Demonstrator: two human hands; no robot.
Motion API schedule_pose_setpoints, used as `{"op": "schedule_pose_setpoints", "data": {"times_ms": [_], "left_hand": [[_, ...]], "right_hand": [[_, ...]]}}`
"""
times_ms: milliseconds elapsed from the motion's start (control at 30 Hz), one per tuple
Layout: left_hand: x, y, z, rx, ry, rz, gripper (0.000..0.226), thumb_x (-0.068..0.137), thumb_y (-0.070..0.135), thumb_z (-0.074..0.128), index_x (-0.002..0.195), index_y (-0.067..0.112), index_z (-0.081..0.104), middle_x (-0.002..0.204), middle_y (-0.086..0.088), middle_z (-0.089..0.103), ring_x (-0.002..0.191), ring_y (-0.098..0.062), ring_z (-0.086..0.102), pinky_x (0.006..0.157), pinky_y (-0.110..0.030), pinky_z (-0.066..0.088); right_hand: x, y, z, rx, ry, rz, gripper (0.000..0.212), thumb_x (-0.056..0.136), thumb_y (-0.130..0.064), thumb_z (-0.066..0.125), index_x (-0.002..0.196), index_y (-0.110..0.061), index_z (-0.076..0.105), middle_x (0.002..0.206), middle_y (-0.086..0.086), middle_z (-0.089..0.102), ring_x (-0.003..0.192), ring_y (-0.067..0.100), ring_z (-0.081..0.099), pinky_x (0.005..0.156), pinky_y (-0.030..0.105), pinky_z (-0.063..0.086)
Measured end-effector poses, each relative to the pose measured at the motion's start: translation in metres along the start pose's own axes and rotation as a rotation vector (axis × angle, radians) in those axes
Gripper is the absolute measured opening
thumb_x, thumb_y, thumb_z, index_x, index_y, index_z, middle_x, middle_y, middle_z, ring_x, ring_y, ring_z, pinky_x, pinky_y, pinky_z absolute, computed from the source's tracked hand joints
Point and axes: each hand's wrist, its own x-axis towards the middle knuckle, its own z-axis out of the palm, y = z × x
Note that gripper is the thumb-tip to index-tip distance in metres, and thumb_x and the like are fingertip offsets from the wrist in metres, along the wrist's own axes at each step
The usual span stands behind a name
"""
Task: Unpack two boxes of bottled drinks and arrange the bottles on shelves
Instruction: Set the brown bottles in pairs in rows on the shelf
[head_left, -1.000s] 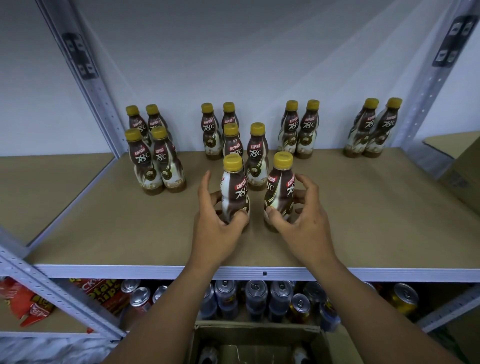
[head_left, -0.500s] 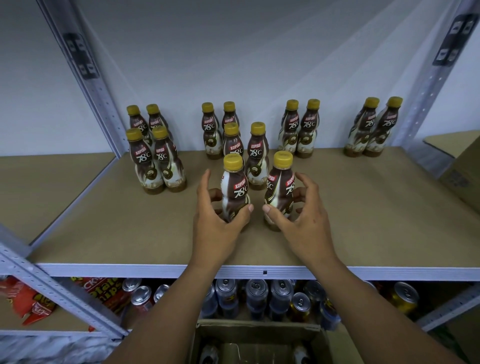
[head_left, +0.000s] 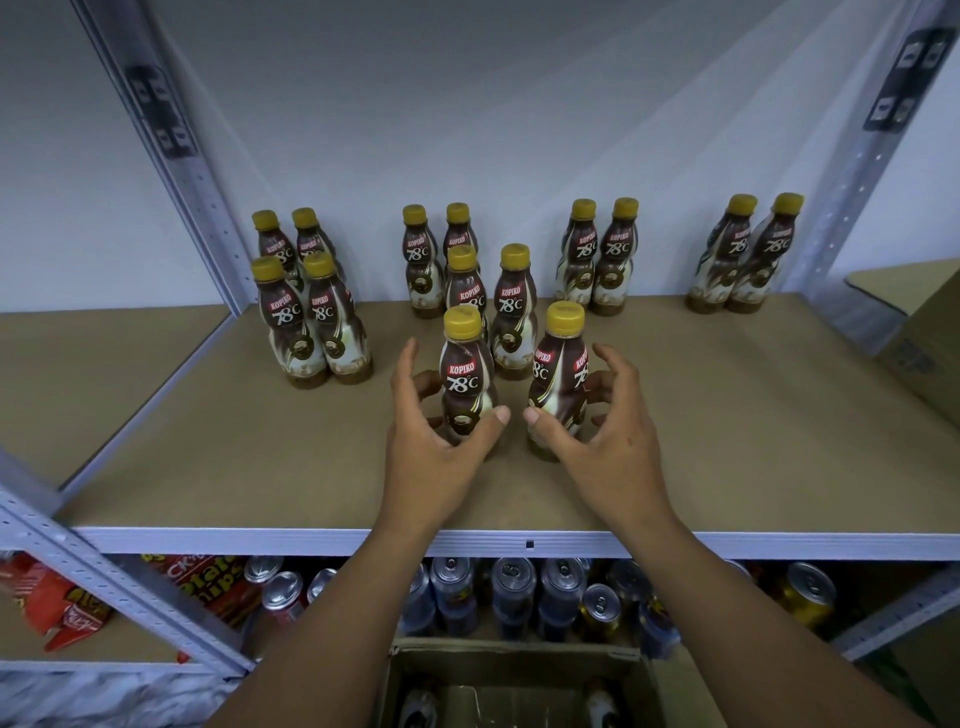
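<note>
Two brown Kopiko 78°C bottles with yellow caps stand upright side by side near the front middle of the tan shelf board (head_left: 727, 441). My left hand (head_left: 436, 441) is cupped loosely around the left bottle (head_left: 466, 374), its thumb lifted off the front and its index finger spread away. In the same way my right hand (head_left: 597, 436) curves around the right bottle (head_left: 558, 374), with the fingers apart from its side. Directly behind them stand two more pairs of bottles (head_left: 511, 306). The bases of the two front bottles are hidden by my hands.
Bottle groups stand at the back left (head_left: 311, 312), back right of centre (head_left: 597, 254) and far right (head_left: 743, 249). Grey uprights (head_left: 171, 156) frame the shelf. Below are several cans (head_left: 514, 587) and snack bags (head_left: 67, 608). An open cardboard box (head_left: 519, 680) lies beneath my arms.
Both thumbs have come off the fronts of the two front bottles and my fingers have spread. The bottles stay standing where they were.
</note>
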Motion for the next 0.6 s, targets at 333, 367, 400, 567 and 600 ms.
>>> {"op": "schedule_pose_setpoints", "data": {"times_ms": [333,367,400,567,600], "left_hand": [[0.0004,-0.0010,0.0023,0.032,0.011,-0.002,0.099,0.085,0.025,0.083,0.159,0.038,0.019,0.122,0.019,0.061,0.110,0.010,0.059,0.084,-0.009,0.048],[0.0001,-0.0004,0.0026,0.021,0.002,-0.007,0.098,0.086,0.022,0.082,0.160,0.038,0.019,0.121,0.019,0.062,0.109,0.011,0.060,0.082,-0.006,0.047],[0.0001,-0.0004,0.0021,0.011,-0.011,-0.012,0.097,0.087,0.020,0.080,0.160,0.038,0.018,0.122,0.019,0.062,0.109,0.010,0.061,0.082,-0.006,0.047],[0.0010,-0.0002,0.0009,-0.039,-0.057,-0.032,0.092,0.093,0.013,0.074,0.160,0.040,0.016,0.128,0.016,0.066,0.116,0.002,0.063,0.103,-0.035,0.053],[0.0008,0.0000,0.0011,-0.047,-0.060,-0.036,0.092,0.093,0.013,0.073,0.160,0.040,0.016,0.129,0.015,0.066,0.117,0.001,0.064,0.105,-0.039,0.052]], "right_hand": [[0.0003,0.0003,-0.0012,-0.005,-0.020,0.011,0.087,0.078,-0.056,0.079,0.147,-0.042,0.028,0.128,-0.006,0.059,0.113,0.014,0.060,0.095,0.045,0.054],[0.0003,0.0002,-0.0012,-0.002,-0.022,0.011,0.087,0.078,-0.055,0.079,0.147,-0.043,0.028,0.128,-0.007,0.059,0.113,0.014,0.060,0.095,0.045,0.054],[0.0001,-0.0002,-0.0014,-0.001,-0.024,0.011,0.087,0.079,-0.053,0.080,0.147,-0.043,0.028,0.128,-0.007,0.059,0.113,0.014,0.060,0.096,0.045,0.054],[-0.0003,-0.0017,-0.0015,0.005,-0.027,0.009,0.086,0.080,-0.052,0.079,0.148,-0.043,0.027,0.129,-0.008,0.060,0.113,0.013,0.060,0.096,0.042,0.053],[-0.0004,-0.0022,-0.0015,0.006,-0.026,0.008,0.086,0.079,-0.053,0.079,0.147,-0.044,0.027,0.129,-0.008,0.060,0.112,0.012,0.060,0.096,0.041,0.053]]}}
